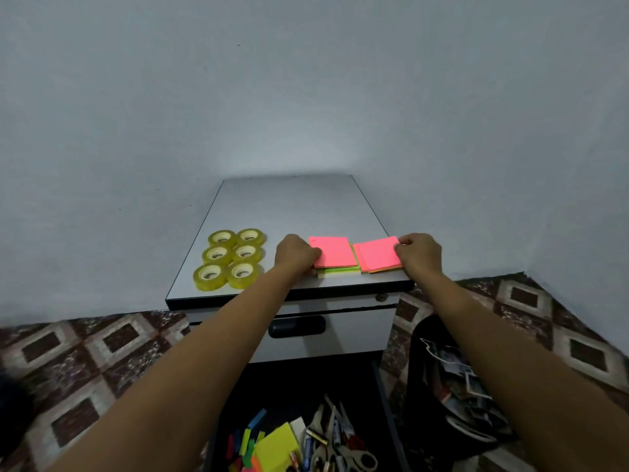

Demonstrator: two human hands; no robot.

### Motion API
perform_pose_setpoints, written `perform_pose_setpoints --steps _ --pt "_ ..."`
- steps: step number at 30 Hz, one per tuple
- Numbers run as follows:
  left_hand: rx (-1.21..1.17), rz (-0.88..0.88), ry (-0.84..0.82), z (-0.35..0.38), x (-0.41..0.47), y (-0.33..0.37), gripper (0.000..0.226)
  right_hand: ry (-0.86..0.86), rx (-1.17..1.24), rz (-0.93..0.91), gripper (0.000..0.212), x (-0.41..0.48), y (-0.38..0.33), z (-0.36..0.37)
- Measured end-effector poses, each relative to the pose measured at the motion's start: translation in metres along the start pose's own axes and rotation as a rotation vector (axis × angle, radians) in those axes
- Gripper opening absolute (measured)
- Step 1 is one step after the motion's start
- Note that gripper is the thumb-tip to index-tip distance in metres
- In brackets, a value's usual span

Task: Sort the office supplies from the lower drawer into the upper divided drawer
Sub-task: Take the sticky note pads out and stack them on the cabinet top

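Two stacks of sticky notes lie side by side near the front edge of the white cabinet top (289,206). The left sticky-note stack (333,252) is pink over green and yellow; my left hand (295,254) grips its left side. The right sticky-note stack (377,253) is pink over orange; my right hand (420,255) pinches its right edge. Several yellowish tape rolls (229,257) sit in two rows at the cabinet's left. Below, the lower drawer (384,400) is pulled out and holds yellow notes (277,449), coloured tabs, pens and scissors (347,454). The upper drawer (357,330) is closed.
A black bin (452,386) filled with paper scraps stands on the floor to the right of the cabinet. The patterned floor tiles (85,362) surround the cabinet. A plain wall rises behind it. The back half of the cabinet top is bare.
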State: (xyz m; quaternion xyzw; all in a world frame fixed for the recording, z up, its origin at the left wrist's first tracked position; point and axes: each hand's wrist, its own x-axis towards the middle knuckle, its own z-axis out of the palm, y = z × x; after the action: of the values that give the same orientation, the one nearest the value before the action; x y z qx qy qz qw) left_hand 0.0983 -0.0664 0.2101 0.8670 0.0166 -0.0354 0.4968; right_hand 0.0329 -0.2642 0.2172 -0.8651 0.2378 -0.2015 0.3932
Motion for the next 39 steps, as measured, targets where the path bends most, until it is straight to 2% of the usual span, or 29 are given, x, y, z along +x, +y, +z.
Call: perform_pose_setpoints --steps 2,6,12,20,25,28,31,34,36,39 --pt "0.091 0.013 -0.024 -0.002 -0.002 0.001 0.022 0.007 -0.046 -0.028 0.024 0.0 0.003 0.005" --pt "0.134 0.02 -0.059 0.0 -0.008 0.005 0.009 0.036 -0.092 -0.046 0.026 0.003 0.009 0.013" --pt "0.158 0.032 -0.072 0.0 -0.008 0.011 0.023 0.032 -0.13 -0.034 0.022 0.006 0.003 0.019" --pt "0.368 0.102 -0.093 0.003 -0.014 0.016 0.026 0.045 -0.147 -0.064 0.026 0.004 0.006 0.023" --pt "0.277 0.094 -0.06 0.0 -0.025 0.014 0.016 0.057 -0.072 -0.135 0.032 -0.012 0.005 0.017" --pt "0.191 0.217 0.029 -0.004 -0.05 0.005 0.037 0.094 0.0 -0.247 0.033 -0.039 0.008 0.01" --pt "0.049 0.353 0.071 -0.008 -0.087 -0.014 0.03 0.126 0.045 -0.329 0.027 -0.074 0.019 0.006" --pt "0.008 0.408 0.046 -0.012 -0.116 -0.052 0.021 0.139 0.152 -0.452 0.022 -0.115 0.036 0.013" --pt "0.034 0.331 -0.065 -0.013 -0.128 -0.087 0.019 0.041 0.129 -0.423 0.022 -0.142 0.053 0.029" --pt "0.162 0.158 -0.29 -0.007 -0.134 -0.142 0.021 -0.236 0.064 -0.268 0.024 -0.178 0.075 0.058"
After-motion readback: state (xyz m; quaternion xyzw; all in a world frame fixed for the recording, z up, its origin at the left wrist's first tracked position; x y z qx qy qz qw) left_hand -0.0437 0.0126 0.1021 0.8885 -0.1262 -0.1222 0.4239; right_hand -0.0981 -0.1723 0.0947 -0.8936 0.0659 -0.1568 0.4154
